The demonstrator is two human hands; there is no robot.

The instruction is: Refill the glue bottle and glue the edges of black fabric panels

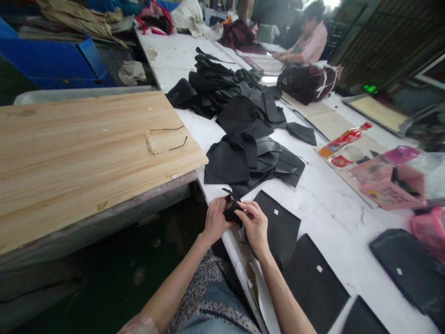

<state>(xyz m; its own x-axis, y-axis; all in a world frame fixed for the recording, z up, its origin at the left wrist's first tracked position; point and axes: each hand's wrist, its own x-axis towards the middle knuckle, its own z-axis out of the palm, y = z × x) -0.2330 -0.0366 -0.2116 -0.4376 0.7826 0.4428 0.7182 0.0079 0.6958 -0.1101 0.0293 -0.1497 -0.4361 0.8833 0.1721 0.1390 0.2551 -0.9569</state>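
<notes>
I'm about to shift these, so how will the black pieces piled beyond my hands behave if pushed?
The black pieces probably flex, since several curve. Each looks thin, so likely light. Loosely overlapping, they may slide apart.

1. On my head feed, I have the left forearm [177, 278] slanting up and rightward from the lower edge, its skin bare.
2. My right forearm [283, 283] slants up and leftward, also bare, so the two converge.
3. I have the left hand [216, 218] curled in a grip, the left wrist [204, 236] running nearly straight with the arm.
4. My right hand [255, 225] has its fingers bent, thumb and fingertips drawn into a pinch aimed toward the left one.
5. I see both hands close together; whether they touch, I cannot tell.
</notes>
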